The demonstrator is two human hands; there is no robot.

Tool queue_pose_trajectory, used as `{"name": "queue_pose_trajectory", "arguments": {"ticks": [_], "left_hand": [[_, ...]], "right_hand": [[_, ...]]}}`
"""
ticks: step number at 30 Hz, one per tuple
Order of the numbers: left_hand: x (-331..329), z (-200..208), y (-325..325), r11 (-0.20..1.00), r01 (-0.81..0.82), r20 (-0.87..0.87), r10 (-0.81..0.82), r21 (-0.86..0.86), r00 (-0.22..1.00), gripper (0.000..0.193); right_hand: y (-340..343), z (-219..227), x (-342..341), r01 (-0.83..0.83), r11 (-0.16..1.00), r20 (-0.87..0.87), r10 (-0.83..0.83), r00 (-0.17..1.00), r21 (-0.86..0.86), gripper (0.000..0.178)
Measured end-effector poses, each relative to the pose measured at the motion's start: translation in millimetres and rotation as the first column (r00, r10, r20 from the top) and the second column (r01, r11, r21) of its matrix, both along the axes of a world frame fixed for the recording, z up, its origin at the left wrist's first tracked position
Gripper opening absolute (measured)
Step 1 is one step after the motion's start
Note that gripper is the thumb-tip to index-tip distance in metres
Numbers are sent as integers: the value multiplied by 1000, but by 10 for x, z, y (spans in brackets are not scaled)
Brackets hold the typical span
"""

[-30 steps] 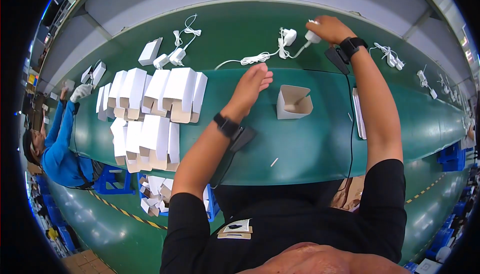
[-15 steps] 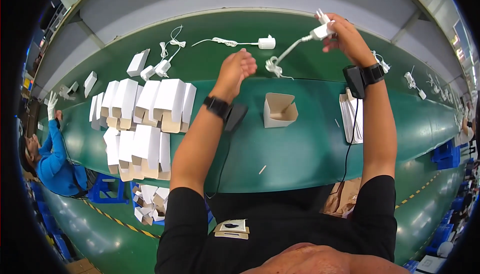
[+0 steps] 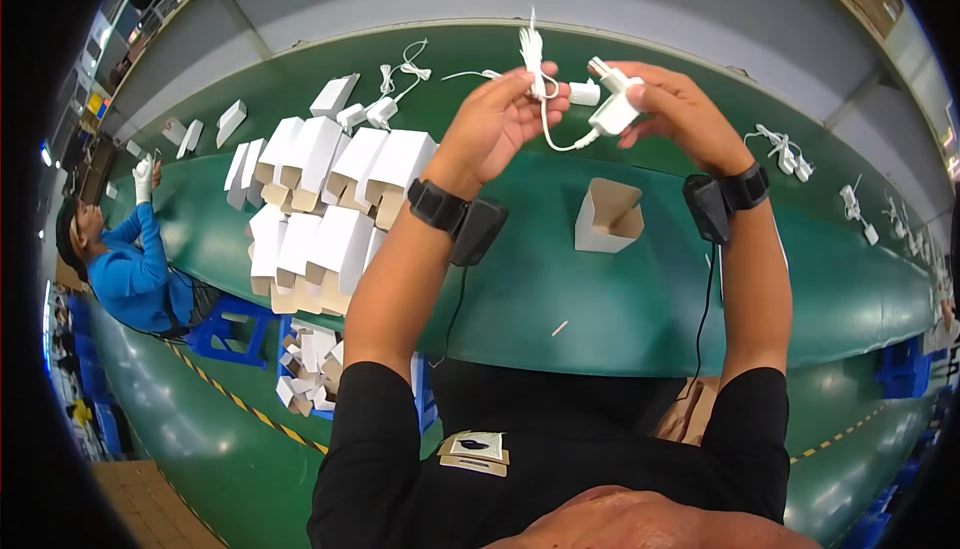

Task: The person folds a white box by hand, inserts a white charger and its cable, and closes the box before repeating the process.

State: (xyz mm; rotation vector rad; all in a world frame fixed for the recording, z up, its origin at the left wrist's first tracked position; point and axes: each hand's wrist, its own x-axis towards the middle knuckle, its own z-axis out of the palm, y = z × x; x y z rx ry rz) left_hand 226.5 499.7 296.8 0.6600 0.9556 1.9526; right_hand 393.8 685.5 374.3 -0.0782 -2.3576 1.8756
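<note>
A white plug-in power adapter [image 3: 617, 114] hangs over the far part of the table, pinched between the thumb and fingers of my right hand [image 3: 682, 114]. Its prongs point up and away to the left. From its lower end a white cable loops across to my left hand [image 3: 508, 121], whose thumb and fingers close on the tied cable bundle [image 3: 532, 57]. Below my hands stands a small open carton [image 3: 608, 237], white outside and brown inside, with nothing visible in it. Partly behind my fingers lies a second white adapter [image 3: 585, 94] with its cable.
Several white cartons [image 3: 345, 164] stand packed together on the left. More adapters [image 3: 382, 109] lie along the back, others [image 3: 790, 154] at the right. A thin pale strip [image 3: 560, 329] rests near the front edge. A co-worker [image 3: 140, 259] in blue sits far left.
My left hand has risen and taken hold of the cable bundle, which hung loose before. My right hand has brought the adapter lower and closer to it. The view has shifted somewhat.
</note>
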Motion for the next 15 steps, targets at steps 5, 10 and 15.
{"name": "queue_pose_trajectory", "arguments": {"ticks": [5,10,15], "left_hand": [[302,197,-119,987,-163,-406,142,-16,903,37],[643,261,-145,981,-176,-546,193,84,815,37],[802,252,-181,955,-295,-672,234,25,702,36]], "right_hand": [[-97,-122,72,-15,1000,51,14,999,13,47],[-110,-106,234,-19,1000,-27,19,999,17,49],[-217,-147,392,28,999,-111,-31,993,-36,49]]}}
